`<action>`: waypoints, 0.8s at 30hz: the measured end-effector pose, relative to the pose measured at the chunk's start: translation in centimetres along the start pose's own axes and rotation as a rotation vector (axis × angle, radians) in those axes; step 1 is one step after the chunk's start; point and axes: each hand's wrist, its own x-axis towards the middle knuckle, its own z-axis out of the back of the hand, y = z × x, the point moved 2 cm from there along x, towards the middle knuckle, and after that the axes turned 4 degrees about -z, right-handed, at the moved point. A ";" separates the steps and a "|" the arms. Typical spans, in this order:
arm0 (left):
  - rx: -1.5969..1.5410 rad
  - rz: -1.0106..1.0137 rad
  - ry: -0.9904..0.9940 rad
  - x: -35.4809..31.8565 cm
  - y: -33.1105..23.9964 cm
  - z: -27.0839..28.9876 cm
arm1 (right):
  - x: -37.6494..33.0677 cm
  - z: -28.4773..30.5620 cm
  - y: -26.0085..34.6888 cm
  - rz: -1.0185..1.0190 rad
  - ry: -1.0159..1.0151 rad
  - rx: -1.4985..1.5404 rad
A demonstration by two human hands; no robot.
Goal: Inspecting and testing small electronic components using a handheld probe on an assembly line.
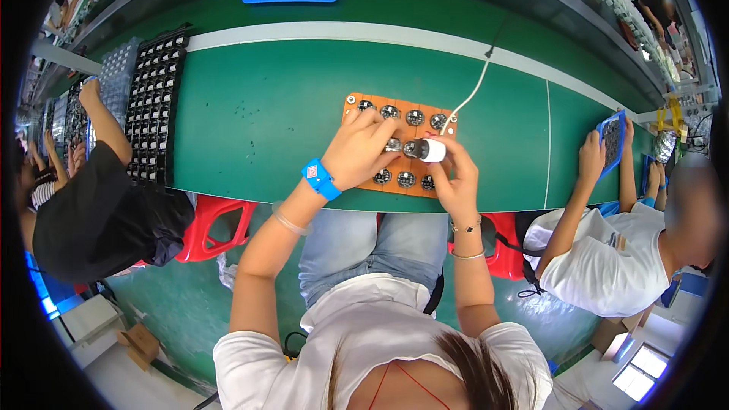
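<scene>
On the green bench in front of me lies an orange fixture board (394, 162) with rows of round black parts (406, 179) set in it. My right hand (458, 182) grips a short black-and-white cylinder (432, 150) between thumb and fingers, just over the board's right half. My left hand (361, 150), with a blue strap (320, 178) at its wrist, is closed over the board's left half. Its fingertips pinch at a small shiny piece facing the cylinder's dark end; the fingers partly hide it. A thin white cable (474, 91) comes down to the board's right side.
Black trays (156, 110) full of parts stand at the left, beside a person in black. A blue tray (298, 0) of round black parts sits on the far side. To the right, another person holds a blue tray (612, 143). Red stools (215, 228) flank me.
</scene>
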 end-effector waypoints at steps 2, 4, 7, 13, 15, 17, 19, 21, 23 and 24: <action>-0.066 0.005 -0.041 0.4 -0.5 0.2 | 0.3 -0.4 0.2 -0.011 0.041 -0.026; -0.068 -0.044 -0.129 0.9 -1.0 0.7 | 0.5 -0.4 0.4 -0.008 0.040 -0.010; -0.106 -0.045 -0.120 0.9 -0.9 0.8 | 0.6 -0.3 0.3 -0.005 0.041 0.034; -0.002 0.040 -0.049 0.2 0.9 -0.4 | 0.5 -0.3 -0.2 -0.054 -0.186 0.399; 0.002 0.044 -0.052 -0.2 0.9 -0.1 | 0.6 0.5 0.0 -0.037 -0.207 0.366; 0.004 0.040 -0.053 -0.5 1.0 0.3 | 0.7 0.7 -0.1 -0.056 -0.162 0.299; 0.073 0.086 -0.022 -1.3 1.7 1.0 | 0.8 0.4 -0.5 -0.039 -0.084 0.243; 0.077 0.088 0.009 -1.7 2.4 1.5 | 0.8 -0.1 -0.7 -0.031 -0.033 0.180; 0.086 0.059 0.000 -1.8 2.7 1.5 | 1.0 -0.8 -0.4 -0.037 0.044 0.145; 0.091 0.058 -0.001 -1.8 2.4 1.5 | 1.2 -1.3 0.0 0.002 0.041 0.083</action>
